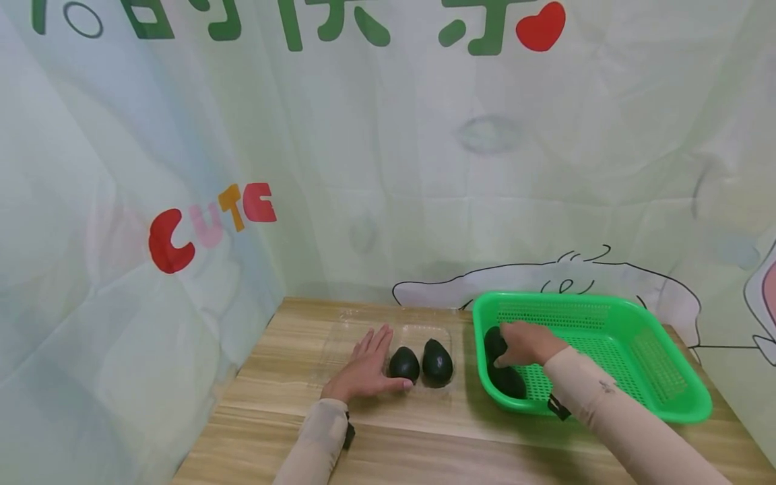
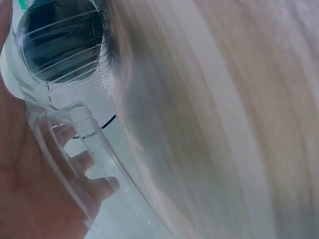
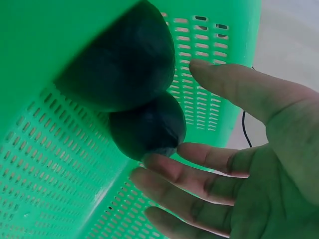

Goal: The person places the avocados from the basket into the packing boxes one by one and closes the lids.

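Two dark avocados, a left one point(image 1: 404, 364) and a right one point(image 1: 437, 364), sit in a clear plastic container point(image 1: 342, 333). My left hand point(image 1: 365, 370) rests on the container with fingers stretched out, its thumb beside the left avocado. In the left wrist view, the palm point(image 2: 40, 184) lies against the clear plastic wall. My right hand point(image 1: 529, 342) reaches into a green basket point(image 1: 682, 370). Two more avocados lie there along the left wall, a far one point(image 3: 149, 127) and a near one point(image 3: 124, 62). The right fingertips are at the far avocado, with the thumb apart from it.
The basket stands to the right of the container on a wooden table point(image 1: 261, 404). A printed cloth point(image 1: 376, 168) hangs behind the table and along its left side. The basket's raised rim surrounds the right hand's working space.
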Motion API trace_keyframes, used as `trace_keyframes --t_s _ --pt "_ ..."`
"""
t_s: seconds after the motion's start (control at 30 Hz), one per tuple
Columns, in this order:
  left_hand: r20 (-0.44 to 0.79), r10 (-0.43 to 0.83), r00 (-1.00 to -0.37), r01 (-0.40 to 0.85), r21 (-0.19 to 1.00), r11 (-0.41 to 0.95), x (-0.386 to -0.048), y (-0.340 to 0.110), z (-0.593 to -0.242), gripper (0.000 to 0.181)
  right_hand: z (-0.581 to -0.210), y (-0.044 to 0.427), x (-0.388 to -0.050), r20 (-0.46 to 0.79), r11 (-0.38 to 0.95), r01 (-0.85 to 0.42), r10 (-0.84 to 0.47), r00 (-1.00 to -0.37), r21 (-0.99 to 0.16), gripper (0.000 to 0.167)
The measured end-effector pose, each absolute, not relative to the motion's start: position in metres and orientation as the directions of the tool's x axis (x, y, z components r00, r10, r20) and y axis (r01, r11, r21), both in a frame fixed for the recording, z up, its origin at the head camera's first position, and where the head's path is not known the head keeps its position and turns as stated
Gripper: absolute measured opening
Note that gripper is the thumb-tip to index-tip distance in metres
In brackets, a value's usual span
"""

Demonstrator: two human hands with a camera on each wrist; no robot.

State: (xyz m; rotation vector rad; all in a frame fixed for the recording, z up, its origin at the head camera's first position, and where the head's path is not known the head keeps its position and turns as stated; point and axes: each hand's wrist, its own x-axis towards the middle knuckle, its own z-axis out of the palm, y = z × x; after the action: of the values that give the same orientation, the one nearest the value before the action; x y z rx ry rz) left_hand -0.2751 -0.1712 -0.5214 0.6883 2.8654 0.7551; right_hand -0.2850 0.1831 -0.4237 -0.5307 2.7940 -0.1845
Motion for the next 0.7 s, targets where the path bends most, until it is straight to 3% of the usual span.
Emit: trace_keyframes --t_s 0.27,0.7 --pt "0.025 0.452 -0.892 0.406 0.486 0.774 -0.2761 -0.1721 -0.5209 0.121 -0.4191 0.1833 -0.2844 -0.300 0.915 -0.356 -0.399 -0.867 -0.190 0.033" --pt "0.014 0.453 -0.891 0.404 0.480 0.779 -0.2751 -0.1717 -0.5195 0.124 -0.4158 0.1758 -0.2853 -0.504 0.921 -0.344 -0.388 -0.772 -0.182 0.036"
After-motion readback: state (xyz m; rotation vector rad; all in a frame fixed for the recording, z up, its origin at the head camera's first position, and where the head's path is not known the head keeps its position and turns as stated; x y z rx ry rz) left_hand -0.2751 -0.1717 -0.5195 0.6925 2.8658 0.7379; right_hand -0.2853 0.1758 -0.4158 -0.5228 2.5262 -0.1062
